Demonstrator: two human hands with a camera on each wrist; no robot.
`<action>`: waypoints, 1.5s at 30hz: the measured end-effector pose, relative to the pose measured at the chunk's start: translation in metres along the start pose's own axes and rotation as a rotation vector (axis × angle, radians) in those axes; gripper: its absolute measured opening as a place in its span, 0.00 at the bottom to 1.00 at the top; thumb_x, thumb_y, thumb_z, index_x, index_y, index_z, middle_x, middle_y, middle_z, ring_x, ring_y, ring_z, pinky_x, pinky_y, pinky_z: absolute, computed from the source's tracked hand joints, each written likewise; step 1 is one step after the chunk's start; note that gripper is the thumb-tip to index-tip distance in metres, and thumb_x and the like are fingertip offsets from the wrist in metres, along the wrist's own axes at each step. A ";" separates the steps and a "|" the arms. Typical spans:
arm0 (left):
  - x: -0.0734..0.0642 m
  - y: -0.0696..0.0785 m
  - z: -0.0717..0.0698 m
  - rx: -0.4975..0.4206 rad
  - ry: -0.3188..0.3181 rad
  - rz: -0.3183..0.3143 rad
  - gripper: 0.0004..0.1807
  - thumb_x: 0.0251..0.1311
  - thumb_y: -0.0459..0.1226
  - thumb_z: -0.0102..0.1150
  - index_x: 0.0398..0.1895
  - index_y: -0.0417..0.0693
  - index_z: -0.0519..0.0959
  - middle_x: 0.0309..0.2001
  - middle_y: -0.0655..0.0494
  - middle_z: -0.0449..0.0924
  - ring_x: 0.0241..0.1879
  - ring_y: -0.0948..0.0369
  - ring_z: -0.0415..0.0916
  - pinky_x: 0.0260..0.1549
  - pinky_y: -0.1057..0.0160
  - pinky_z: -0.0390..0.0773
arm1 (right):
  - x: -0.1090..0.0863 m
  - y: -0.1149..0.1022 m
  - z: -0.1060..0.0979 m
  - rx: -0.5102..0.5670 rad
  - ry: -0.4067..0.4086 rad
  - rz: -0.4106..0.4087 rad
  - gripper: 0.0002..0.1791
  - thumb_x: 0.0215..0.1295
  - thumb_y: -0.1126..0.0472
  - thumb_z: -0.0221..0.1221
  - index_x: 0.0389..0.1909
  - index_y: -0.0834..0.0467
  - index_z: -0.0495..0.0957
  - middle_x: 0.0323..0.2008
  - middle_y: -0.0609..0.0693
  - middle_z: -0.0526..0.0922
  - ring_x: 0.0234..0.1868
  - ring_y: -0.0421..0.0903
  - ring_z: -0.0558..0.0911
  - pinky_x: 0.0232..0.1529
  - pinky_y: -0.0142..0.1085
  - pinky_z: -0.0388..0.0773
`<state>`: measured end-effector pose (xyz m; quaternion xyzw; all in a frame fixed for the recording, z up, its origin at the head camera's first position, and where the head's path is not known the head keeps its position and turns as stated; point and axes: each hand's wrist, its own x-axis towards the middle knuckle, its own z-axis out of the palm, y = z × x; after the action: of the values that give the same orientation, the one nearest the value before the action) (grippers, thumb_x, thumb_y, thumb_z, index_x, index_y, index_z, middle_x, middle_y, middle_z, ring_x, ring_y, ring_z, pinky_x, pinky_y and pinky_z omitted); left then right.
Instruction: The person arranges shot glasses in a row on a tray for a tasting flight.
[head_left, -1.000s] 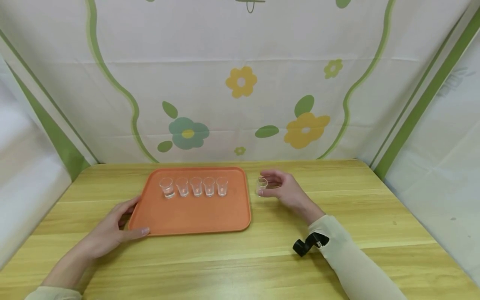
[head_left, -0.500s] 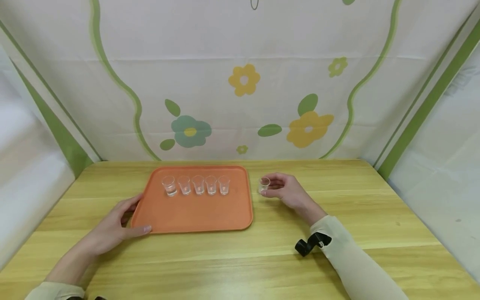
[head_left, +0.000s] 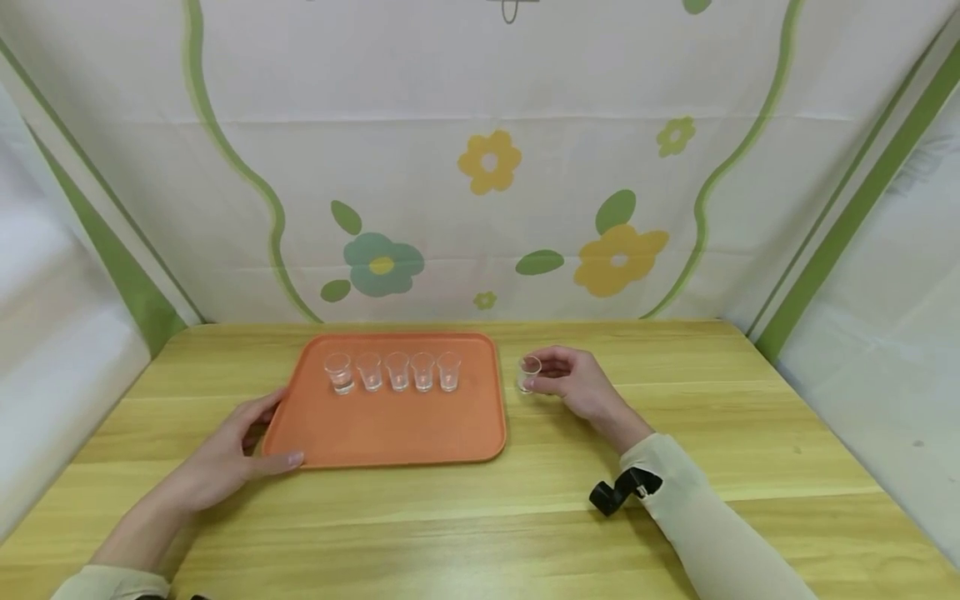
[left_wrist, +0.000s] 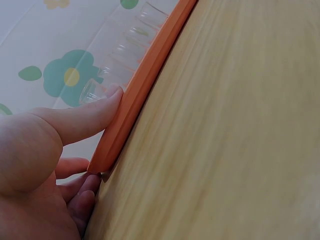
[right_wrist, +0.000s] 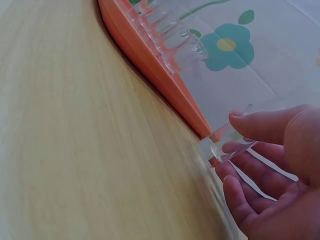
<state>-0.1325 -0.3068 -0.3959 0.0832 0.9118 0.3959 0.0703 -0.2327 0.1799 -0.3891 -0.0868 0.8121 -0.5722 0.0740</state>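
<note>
An orange tray [head_left: 375, 429] lies on the wooden table. My left hand [head_left: 213, 467] grips its near left corner, thumb on the front rim and the other fingers round the side; in the left wrist view the fingertips reach the underside of the rim [left_wrist: 131, 102]. Just right of the tray, my right hand [head_left: 588, 390] pinches a clear shot glass [head_left: 527, 372] between thumb and fingers. The right wrist view shows this glass [right_wrist: 218, 145] upright, its base at the tabletop. Several like shot glasses [head_left: 398, 371] stand upright in a row across the tray.
The wooden table [head_left: 450, 525] extends in front and to the right. A floral curtain [head_left: 420, 167] hangs right behind its back edge, with white fabric walls at both sides. A black wrist mount [head_left: 622, 490] sits on the right sleeve [head_left: 705, 517].
My right fingers have drawn in slightly around the shot glass. The left hand keeps its grip on the tray. The whole head view has shifted a little.
</note>
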 end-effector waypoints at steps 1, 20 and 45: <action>0.000 0.000 0.000 0.001 -0.001 0.000 0.55 0.66 0.44 0.73 0.86 0.36 0.48 0.73 0.31 0.61 0.66 0.37 0.71 0.48 0.73 0.71 | 0.000 0.000 0.000 -0.002 0.005 -0.005 0.24 0.66 0.63 0.73 0.62 0.62 0.83 0.58 0.59 0.88 0.53 0.45 0.86 0.49 0.30 0.84; 0.002 -0.001 0.000 -0.008 -0.012 0.005 0.55 0.67 0.44 0.72 0.85 0.35 0.48 0.73 0.32 0.61 0.65 0.39 0.70 0.47 0.72 0.71 | -0.003 -0.008 0.002 0.014 0.024 -0.047 0.24 0.66 0.60 0.74 0.62 0.58 0.84 0.57 0.55 0.89 0.51 0.44 0.86 0.47 0.36 0.85; 0.000 -0.003 -0.001 -0.025 -0.021 0.007 0.53 0.68 0.42 0.71 0.85 0.35 0.47 0.73 0.30 0.59 0.65 0.37 0.70 0.46 0.72 0.73 | 0.008 -0.026 0.038 0.054 -0.077 -0.061 0.22 0.66 0.61 0.73 0.60 0.58 0.85 0.55 0.54 0.89 0.52 0.45 0.87 0.52 0.34 0.84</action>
<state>-0.1326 -0.3101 -0.3976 0.0898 0.9057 0.4066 0.0795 -0.2312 0.1348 -0.3779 -0.1314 0.7898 -0.5923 0.0898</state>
